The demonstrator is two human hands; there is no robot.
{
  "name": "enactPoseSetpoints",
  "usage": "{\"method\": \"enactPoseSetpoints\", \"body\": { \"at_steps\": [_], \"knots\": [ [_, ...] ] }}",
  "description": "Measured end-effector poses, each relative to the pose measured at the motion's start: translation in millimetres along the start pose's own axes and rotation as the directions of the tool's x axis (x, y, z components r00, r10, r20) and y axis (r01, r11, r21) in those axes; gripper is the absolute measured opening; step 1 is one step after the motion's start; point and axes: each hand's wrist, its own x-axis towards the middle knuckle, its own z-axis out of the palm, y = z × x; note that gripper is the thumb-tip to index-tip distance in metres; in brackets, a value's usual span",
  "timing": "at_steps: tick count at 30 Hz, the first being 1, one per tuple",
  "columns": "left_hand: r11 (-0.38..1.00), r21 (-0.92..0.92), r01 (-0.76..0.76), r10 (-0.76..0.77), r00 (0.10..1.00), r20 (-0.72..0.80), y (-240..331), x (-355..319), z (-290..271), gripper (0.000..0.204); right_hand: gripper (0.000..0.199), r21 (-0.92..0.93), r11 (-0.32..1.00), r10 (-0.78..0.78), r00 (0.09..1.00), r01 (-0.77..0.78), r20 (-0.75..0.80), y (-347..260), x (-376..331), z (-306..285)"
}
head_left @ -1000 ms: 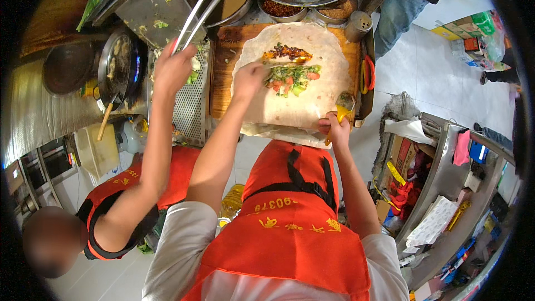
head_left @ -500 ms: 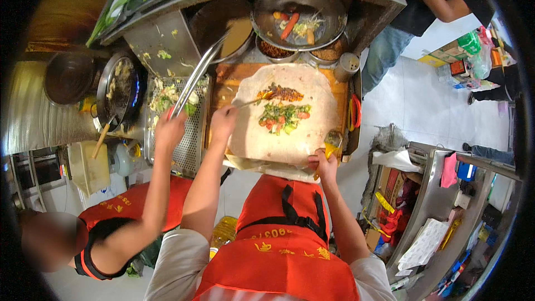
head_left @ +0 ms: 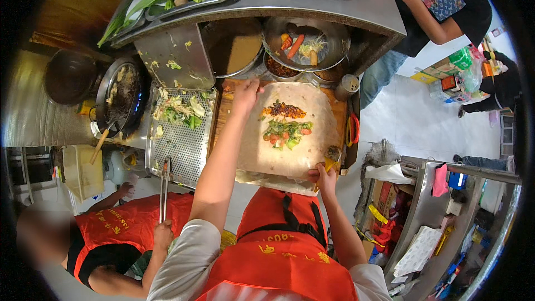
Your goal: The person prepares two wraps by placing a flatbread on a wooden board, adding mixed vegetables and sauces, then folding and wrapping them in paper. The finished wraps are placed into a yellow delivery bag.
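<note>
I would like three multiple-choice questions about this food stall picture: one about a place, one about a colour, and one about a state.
1. Where does the person's left hand rest?
A. on the far-left corner of the flat wrap
B. in the dark pan
C. on the metal shaker

2. What colour is the apron of the person wearing the camera?
A. blue
B. red-orange
C. white

3. In what state is the wrap?
A. rolled shut
B. cut in halves
C. lying open with filling in its middle

Answers:
1. A: the hand touches the wrap's far-left corner, while the right hand is at the near edge.
2. B: the apron in the lower frame is red-orange.
3. C: the wrap lies flat on the wooden board, the vegetables uncovered.
</note>
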Motion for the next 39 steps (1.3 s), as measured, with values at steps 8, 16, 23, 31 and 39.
{"method": "enactPoseSetpoints", "body": {
  "at_steps": [8, 16, 23, 31, 39],
  "knots": [
    [0.990, 0.117, -0.082, 0.077, 0.996, 0.051, -67, -77, -8, 0.041, 0.019, -0.119, 0.991, -0.067, 0.993, 0.055, -0.102, -5, -14, 9],
    [0.917, 0.129, -0.378, 0.253, 0.799, 0.546, -179, -230, 58, 0.026, 0.018, 0.157, 0.876, -0.467, 0.883, 0.456, 0.038, 4, -53, 43],
    [0.995, 0.045, -0.092, 0.049, 0.815, 0.578, -150, -261, 55, 0.030, 0.035, 0.049, 0.936, -0.349, 0.896, 0.350, 0.274, 6, -65, 38],
    [0.978, -0.070, -0.197, 0.208, 0.940, 0.269, -54, -197, 103, 0.030, 0.041, -0.093, 0.963, -0.215, 0.930, 0.253, 0.299, 50, -82, -36],
    [0.957, -0.291, 0.019, 0.054, 0.969, 0.240, 51, -68, 106, 0.026, 0.025, -0.005, 0.989, -0.141, 0.941, 0.150, 0.307, 122, -59, -92]
  ]
}}
